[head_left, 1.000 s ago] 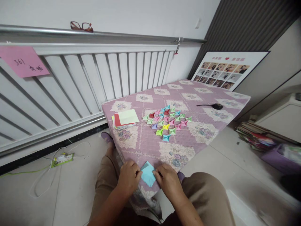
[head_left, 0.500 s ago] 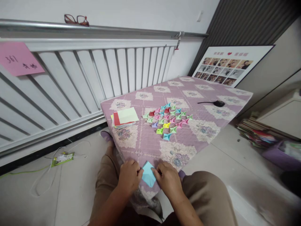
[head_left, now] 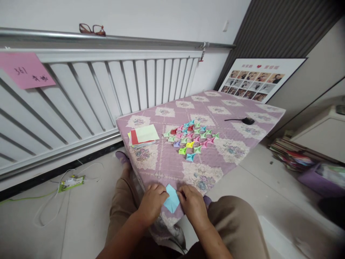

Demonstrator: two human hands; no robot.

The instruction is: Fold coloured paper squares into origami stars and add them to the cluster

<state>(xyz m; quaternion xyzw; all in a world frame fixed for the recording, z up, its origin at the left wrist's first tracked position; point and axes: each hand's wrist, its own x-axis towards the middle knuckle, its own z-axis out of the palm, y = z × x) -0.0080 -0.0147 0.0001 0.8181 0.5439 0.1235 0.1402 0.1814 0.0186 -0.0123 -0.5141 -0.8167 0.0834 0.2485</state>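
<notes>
A light blue folded sheet of origami paper [head_left: 171, 199] lies at the near corner of the table, with a slit or crease line at its lower point. My left hand [head_left: 153, 201] grips its left edge, fingers curled and thumb on top. On the other side, my right hand [head_left: 191, 202] pinches the right edge between thumb and curled fingers. Farther up the cloth sit several small folded paper pieces [head_left: 190, 144] in blue, green, pink, red, yellow and purple, set out in slanting rows. Left of them is a stack of coloured paper sheets [head_left: 145, 133], pale green on top.
The table wears a purple flowered tablecloth [head_left: 172, 165]. A black spoon-shaped object [head_left: 248, 121] lies at its right side. Behind stands a white radiator [head_left: 121, 84], with glasses [head_left: 92, 29] on the pipe above. A power strip [head_left: 72, 182] with cables is on the floor.
My left thumb has moved inward over the paper's left edge. My right hand has stayed close to the right edge. The whole view has shifted slightly.
</notes>
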